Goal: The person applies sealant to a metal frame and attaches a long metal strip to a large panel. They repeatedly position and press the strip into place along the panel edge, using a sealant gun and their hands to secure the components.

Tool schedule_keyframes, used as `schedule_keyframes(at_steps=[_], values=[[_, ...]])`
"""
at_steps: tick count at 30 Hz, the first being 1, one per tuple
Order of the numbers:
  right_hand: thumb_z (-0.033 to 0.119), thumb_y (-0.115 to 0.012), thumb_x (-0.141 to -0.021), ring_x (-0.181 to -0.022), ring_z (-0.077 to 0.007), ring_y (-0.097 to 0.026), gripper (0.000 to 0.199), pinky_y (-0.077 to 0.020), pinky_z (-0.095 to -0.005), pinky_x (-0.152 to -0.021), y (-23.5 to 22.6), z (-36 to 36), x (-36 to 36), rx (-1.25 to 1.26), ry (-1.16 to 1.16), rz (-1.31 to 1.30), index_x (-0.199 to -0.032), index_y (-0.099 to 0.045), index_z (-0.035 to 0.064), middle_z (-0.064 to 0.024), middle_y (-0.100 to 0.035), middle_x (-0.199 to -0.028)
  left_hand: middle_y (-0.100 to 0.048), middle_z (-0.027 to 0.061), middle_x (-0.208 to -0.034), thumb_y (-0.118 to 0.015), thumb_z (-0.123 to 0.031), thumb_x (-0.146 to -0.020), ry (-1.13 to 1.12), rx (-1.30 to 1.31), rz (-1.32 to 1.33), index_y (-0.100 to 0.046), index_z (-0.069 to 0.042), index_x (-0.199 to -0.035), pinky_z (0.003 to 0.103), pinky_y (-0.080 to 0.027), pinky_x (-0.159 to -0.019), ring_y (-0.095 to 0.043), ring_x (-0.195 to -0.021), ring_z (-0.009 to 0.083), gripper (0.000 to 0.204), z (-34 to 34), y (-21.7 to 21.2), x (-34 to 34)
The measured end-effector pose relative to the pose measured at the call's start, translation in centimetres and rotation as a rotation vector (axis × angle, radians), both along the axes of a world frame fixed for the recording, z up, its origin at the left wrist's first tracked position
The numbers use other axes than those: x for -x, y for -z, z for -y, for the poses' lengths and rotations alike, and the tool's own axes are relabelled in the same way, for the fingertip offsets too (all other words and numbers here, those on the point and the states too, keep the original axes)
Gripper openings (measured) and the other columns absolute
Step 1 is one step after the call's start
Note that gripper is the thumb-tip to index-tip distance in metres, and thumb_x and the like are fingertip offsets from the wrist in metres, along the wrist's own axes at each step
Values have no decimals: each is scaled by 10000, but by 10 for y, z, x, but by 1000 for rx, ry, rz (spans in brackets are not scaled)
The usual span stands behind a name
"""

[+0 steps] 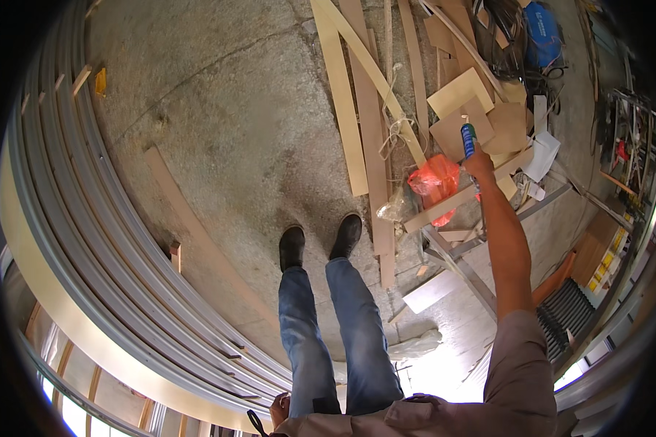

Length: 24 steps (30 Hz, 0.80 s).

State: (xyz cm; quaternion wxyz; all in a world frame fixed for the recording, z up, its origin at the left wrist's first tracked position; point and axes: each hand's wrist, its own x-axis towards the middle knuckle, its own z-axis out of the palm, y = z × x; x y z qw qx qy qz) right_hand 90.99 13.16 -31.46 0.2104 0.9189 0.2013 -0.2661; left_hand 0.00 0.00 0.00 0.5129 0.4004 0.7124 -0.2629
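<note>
My right hand (pixel 479 164) reaches forward, its fingers wrapped round a blue-and-green sealant tube (pixel 469 140) with a pale nozzle pointing away from me. Beneath and around it lie brown and cream board offcuts (pixel 461 95). A crumpled red plastic bag (pixel 436 180) rests just left of this hand, beside a narrow wooden strip (pixel 452 202). My left hand (pixel 279 409) hangs low at the bottom edge, by my left leg. Only part of it shows, and its fingers are too small and hidden to read.
Long grey metal profiles (pixel 87 218) curve along the left side, with small wooden blocks between them. Long boards (pixel 372 146) lie on the concrete floor ahead. A metal frame (pixel 465 269) stands right of my feet. A blue bag (pixel 541 35) and cables are at far right.
</note>
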Motion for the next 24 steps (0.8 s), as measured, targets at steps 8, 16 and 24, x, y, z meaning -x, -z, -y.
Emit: schedule_keyframes(at_steps=[8,16,24], values=[[135,-729,-702,-663,-201,-638,564,-520,-403,-497,-27,7,-19,-384,716,-543,-1213,-510,42,-86,-614,-826,-702,190,-859,-616,-162,-908,-4,-19,32,-686,-53,-1060,358,-545,-660,-701,-783,262,199,-2,4,-20],[151,-581,-849,-1039,-377,-639,404,-526,-456,-873,-11,29,53,271,-170,-100,-1222,-501,17,-232,-637,-1125,-699,188,-843,-605,-160,-915,-20,35,-29,-682,-49,-1064,350,-543,-657,-692,-770,244,201,-7,7,-39],[113,-723,-733,-1036,-355,-655,427,-553,-431,-835,-8,10,51,502,-169,-115,-1133,-603,24,-202,-667,-1091,-697,173,-823,-599,-172,-914,-104,66,6,-664,-30,-1078,333,-543,-661,-695,-779,223,226,17,11,-32]])
